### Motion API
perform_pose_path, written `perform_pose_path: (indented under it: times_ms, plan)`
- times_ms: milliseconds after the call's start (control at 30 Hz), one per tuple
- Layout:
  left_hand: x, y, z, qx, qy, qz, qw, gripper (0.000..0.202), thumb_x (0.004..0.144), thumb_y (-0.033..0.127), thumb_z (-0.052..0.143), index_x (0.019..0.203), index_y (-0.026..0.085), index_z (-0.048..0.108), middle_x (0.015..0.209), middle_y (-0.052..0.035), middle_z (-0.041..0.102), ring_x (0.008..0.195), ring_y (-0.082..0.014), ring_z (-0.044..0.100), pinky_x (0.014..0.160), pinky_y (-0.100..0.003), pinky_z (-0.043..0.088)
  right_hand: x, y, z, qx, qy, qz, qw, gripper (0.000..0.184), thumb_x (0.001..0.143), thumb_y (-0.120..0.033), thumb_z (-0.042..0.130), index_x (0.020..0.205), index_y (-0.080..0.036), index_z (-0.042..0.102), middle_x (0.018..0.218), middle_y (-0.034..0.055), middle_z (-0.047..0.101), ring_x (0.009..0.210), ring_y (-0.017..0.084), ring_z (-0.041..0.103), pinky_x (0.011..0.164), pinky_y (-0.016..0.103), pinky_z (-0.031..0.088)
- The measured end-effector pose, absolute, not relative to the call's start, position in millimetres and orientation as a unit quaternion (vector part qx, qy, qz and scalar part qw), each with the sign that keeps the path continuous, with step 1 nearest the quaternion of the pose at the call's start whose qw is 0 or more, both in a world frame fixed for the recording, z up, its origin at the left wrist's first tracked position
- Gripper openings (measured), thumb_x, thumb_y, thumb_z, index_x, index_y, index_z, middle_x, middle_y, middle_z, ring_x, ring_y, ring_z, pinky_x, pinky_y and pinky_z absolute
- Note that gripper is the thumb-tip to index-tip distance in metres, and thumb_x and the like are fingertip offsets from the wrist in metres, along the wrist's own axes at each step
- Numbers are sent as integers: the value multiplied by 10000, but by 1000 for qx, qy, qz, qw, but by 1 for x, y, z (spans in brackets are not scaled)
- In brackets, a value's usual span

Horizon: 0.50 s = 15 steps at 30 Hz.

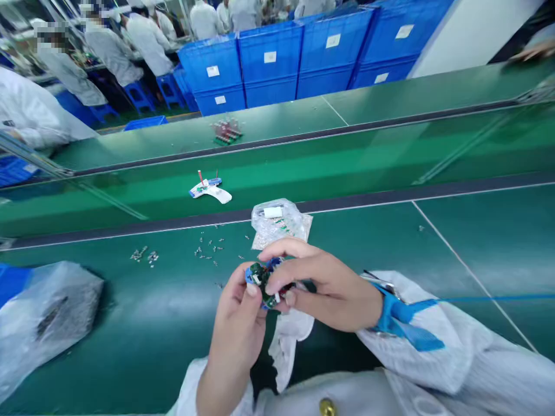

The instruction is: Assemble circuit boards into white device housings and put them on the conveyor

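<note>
Held between both hands is a small green circuit board [259, 274] with blue edging. My left hand [240, 315] grips its left side, thumb on the near face. From the right, my right hand [323, 283] closes over the board, its fingers bent across the parts and covering much of them. A white piece [289, 341] hangs just below the hands; whether it joins the board I cannot tell. Beyond my fingers lies a clear plastic bag [280, 219] of small parts. Loose small metal parts [208, 249] are scattered on the green work surface [165, 312].
A white-and-blue gun-shaped housing [210, 189] with red wires lies on the sunken green belt. Past it, a cluster of red parts [228, 132] sits on the far ledge. A large plastic bag [56, 318] lies left. Blue bins [271, 58] and white-coated people [147, 40] are behind.
</note>
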State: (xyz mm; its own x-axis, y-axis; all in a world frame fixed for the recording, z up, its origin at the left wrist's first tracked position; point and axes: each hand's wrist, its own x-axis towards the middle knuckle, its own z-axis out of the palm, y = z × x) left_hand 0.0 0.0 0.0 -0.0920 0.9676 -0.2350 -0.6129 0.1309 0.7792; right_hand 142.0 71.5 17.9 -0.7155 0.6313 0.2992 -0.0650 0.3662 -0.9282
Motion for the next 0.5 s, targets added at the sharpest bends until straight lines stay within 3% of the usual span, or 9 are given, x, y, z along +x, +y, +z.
perform_pose_path:
  times_ms: [133,233,367,500]
  plan:
    - [2,2,-2,207,398,623,641,238,707,384,725,863,207,695,712,6,654,602,-69,609,564,-124,500,141,69,11,-156,-755,543,333,69,783,-142,568,763,-134,634,1140,119,532,1122,210,492,850,313,441]
    - [3,3,-2,209,404,623,636,250,710,389,722,879,208,690,710,4,654,592,-67,605,565,-127,501,143,71,7,-146,-749,562,319,115,820,-180,558,746,-133,632,1191,129,526,1227,221,416,940,341,386]
    - [3,1,-1,254,416,627,608,270,721,419,702,880,202,676,688,1,637,586,-87,603,552,-151,513,146,75,3,-145,-717,605,314,213,882,-261,507,767,-144,643,1238,118,529,1248,211,404,1031,385,306]
    - [-1,-1,-2,308,412,624,589,259,749,425,672,915,226,662,762,-5,640,625,-97,601,547,-169,523,144,77,-1,-142,-663,641,358,278,886,-340,520,699,-161,619,1019,73,632,1128,182,504,1049,386,277]
